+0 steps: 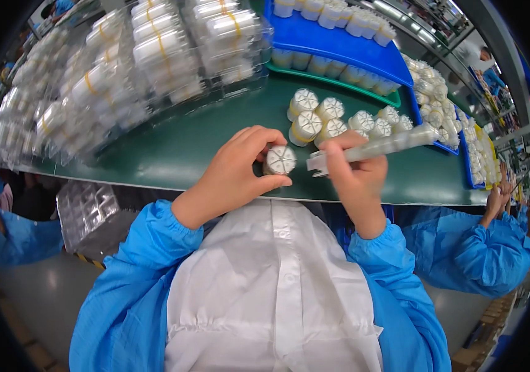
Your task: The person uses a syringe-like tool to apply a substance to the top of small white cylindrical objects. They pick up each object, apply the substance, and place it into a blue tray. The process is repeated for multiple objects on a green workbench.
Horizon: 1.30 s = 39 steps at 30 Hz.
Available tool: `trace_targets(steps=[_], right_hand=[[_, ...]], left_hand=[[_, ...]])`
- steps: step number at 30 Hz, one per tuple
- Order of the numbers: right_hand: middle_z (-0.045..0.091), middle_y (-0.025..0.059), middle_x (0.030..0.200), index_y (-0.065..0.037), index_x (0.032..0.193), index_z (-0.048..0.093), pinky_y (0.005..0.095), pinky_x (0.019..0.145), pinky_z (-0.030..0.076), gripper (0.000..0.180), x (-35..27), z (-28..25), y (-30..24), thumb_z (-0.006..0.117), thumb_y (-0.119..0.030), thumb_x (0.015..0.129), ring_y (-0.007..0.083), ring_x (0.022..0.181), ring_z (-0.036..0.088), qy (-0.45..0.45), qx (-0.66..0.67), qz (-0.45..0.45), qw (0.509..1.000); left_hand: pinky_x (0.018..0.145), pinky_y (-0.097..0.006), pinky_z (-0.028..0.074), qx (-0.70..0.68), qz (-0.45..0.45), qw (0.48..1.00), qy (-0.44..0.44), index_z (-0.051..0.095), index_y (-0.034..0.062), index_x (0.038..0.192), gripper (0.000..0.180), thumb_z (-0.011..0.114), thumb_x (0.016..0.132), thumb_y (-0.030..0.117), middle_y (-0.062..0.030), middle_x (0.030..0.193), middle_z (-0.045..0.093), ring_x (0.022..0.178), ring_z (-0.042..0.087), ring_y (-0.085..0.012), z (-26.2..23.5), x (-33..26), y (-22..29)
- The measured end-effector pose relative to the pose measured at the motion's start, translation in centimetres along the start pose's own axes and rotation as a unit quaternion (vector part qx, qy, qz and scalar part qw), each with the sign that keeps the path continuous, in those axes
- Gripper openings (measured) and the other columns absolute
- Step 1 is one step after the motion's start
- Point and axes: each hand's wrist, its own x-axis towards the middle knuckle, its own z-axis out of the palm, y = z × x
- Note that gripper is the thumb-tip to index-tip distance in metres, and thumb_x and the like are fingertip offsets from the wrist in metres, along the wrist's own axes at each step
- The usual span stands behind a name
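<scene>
Factory assembly line, green conveyor belt (203, 155), blue trays (339, 43), gowned co-workers (463, 248)

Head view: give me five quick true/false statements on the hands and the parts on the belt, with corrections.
1. The left hand holds a small white round part. True.
2. The right hand is empty. False: it grips a long clear tool whose tip sits close beside the held part.
3. More white round parts stand in a group on the green belt beyond the hands. True.
4. The tray at the far side is red. False: it is blue, with white parts along it.
5. The clear packs of parts lie to the right. False: they are stacked at the upper left.
</scene>
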Motion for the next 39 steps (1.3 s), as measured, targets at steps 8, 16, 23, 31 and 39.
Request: trace_targets(steps=[8, 16, 23, 31, 39], right_hand=[[0.063, 0.0022, 0.072, 0.0, 0.086, 0.069, 0.0254, 0.05, 0.04, 0.007, 0.8, 0.9, -1.2, 0.073, -0.006, 0.089, 0.0058, 0.059, 0.054, -0.046, -0.049, 0.008, 0.998], [0.062, 0.004, 0.074, -0.002, 0.083, 0.067, 0.027, 0.051, 0.04, 0.01, 0.4, 0.9, -1.3, 0.074, -0.006, 0.088, 0.009, 0.059, 0.055, -0.066, -0.077, -0.019, 0.995], [0.064, 0.0073, 0.077, -0.001, 0.086, 0.068, 0.0296, 0.054, 0.043, 0.008, 0.3, 1.1, -0.4, 0.075, -0.005, 0.087, 0.0165, 0.063, 0.058, -0.082, -0.121, -0.098, 0.984], [0.062, 0.0059, 0.075, -0.001, 0.082, 0.068, 0.0295, 0.053, 0.042, 0.006, 0.5, 0.4, -1.1, 0.072, -0.003, 0.087, 0.0136, 0.061, 0.057, -0.041, -0.102, -0.037, 0.993], [0.061, 0.0061, 0.076, -0.002, 0.084, 0.068, 0.0286, 0.055, 0.042, 0.008, 0.3, 0.8, -0.3, 0.073, -0.005, 0.087, 0.0125, 0.062, 0.056, -0.074, -0.064, 0.004, 0.995]], left_hand=[[0.084, -0.035, 0.051, -0.013, 0.018, 0.999, -0.036, 0.064, 0.0046, 0.118, 0.05, 0.083, 0.073, 0.011, -0.0087, 0.109, 0.065, 0.095, 0.061, -0.025, 0.3, -0.1, -0.2], [0.084, -0.04, 0.05, 0.066, 0.061, 0.996, 0.03, 0.063, 0.0058, 0.117, 0.05, 0.083, 0.071, 0.012, -0.0124, 0.11, 0.061, 0.101, 0.06, -0.0309, 1.6, -0.6, 0.0], [0.079, -0.04, 0.049, 0.093, 0.028, 0.994, 0.043, 0.063, 0.0059, 0.116, 0.054, 0.087, 0.069, 0.014, -0.0113, 0.103, 0.058, 0.093, 0.059, -0.0313, 2.1, -0.5, 0.4], [0.084, -0.041, 0.049, 0.053, 0.087, 0.993, 0.067, 0.06, 0.0034, 0.12, 0.055, 0.083, 0.07, 0.006, -0.0132, 0.112, 0.064, 0.098, 0.061, -0.033, 2.2, -0.2, -0.3], [0.084, -0.04, 0.049, 0.075, 0.082, 0.992, 0.061, 0.06, 0.0043, 0.121, 0.055, 0.081, 0.07, 0.004, -0.0119, 0.115, 0.063, 0.099, 0.06, -0.0324, 2.5, -0.3, -0.1]])
